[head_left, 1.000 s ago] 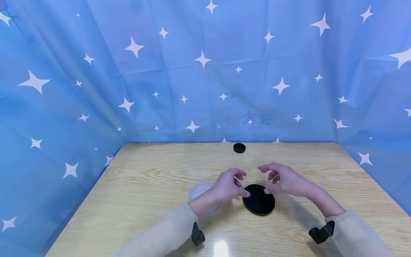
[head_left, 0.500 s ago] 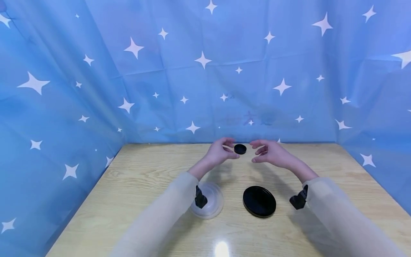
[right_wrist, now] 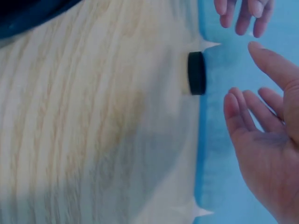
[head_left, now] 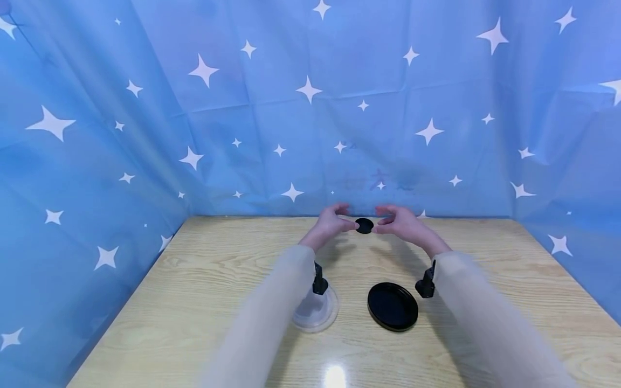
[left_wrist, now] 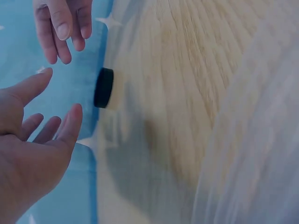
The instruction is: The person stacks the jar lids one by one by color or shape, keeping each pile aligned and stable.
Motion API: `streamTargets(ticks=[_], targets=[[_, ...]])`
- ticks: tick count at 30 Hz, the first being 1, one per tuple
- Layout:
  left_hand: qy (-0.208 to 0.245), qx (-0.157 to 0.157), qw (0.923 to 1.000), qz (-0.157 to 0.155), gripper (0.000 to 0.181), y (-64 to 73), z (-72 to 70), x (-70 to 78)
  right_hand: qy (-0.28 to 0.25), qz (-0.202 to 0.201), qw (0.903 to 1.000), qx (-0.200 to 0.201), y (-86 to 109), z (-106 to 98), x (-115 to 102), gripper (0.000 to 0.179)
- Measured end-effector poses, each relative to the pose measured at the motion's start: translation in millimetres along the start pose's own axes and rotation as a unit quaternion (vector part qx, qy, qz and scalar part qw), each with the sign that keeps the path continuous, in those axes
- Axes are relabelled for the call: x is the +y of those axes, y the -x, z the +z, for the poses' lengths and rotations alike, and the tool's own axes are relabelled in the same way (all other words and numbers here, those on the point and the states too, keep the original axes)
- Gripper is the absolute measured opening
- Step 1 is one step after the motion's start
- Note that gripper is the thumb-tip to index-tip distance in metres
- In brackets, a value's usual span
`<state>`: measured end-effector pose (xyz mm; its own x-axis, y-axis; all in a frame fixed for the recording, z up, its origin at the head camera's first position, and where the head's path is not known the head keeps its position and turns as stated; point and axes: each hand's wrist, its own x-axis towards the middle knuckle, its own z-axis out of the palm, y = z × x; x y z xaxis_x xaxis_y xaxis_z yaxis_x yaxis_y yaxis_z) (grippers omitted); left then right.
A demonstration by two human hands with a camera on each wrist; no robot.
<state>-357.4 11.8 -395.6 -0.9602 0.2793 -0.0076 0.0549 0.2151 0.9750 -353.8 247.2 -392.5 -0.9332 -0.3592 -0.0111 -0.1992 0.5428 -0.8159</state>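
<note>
A small round black lid (head_left: 364,226) lies near the back edge of the table, between my two hands. My left hand (head_left: 331,223) hovers at its left with loosely bent fingers, and my right hand (head_left: 400,223) does the same at its right. In the left wrist view a gap shows between the small lid (left_wrist: 103,87) and the left fingers (left_wrist: 70,122). The right wrist view likewise shows the small lid (right_wrist: 196,73) apart from the right fingers (right_wrist: 232,109). Neither hand holds anything.
A larger black round lid-like dish (head_left: 393,306) lies nearer on the wooden table (head_left: 218,280). A clear round plastic piece (head_left: 315,315) sits left of it, partly under my left forearm. A blue star-printed curtain (head_left: 271,118) rises behind the table's back edge.
Both hands have moved from over the larger black dish to the small black lid at the back. Over the last half second they have drawn closer to it from both sides.
</note>
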Motion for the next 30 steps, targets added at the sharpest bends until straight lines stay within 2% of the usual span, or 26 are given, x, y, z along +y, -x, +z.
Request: streamTargets(ticks=[10,13,17,24,30], targets=[[0.040,0.006,0.9987,-0.030,0.075,-18.5,18.1,-24.3,-0.019,0.011,0.9997,-0.009,-6.4,5,18,0.089],[0.019,0.016,0.9992,-0.031,0.073,-22.2,20.4,-27.8,-0.021,0.013,0.9996,-0.015,-7.2,4,19,0.091],[-0.015,0.014,0.9993,-0.032,0.075,-26.4,23.2,-28.6,-0.023,0.006,0.9994,-0.026,-9.0,1,22,0.085],[-0.021,-0.001,0.9991,-0.036,0.075,-31.9,23.4,-29.7,-0.029,-0.010,0.9970,-0.071,-12.6,4,25,0.075],[-0.031,-0.008,0.9986,-0.043,0.064,-35.3,22.9,-34.0,-0.026,0.002,0.9968,-0.075,-14.4,8,28,0.070]])
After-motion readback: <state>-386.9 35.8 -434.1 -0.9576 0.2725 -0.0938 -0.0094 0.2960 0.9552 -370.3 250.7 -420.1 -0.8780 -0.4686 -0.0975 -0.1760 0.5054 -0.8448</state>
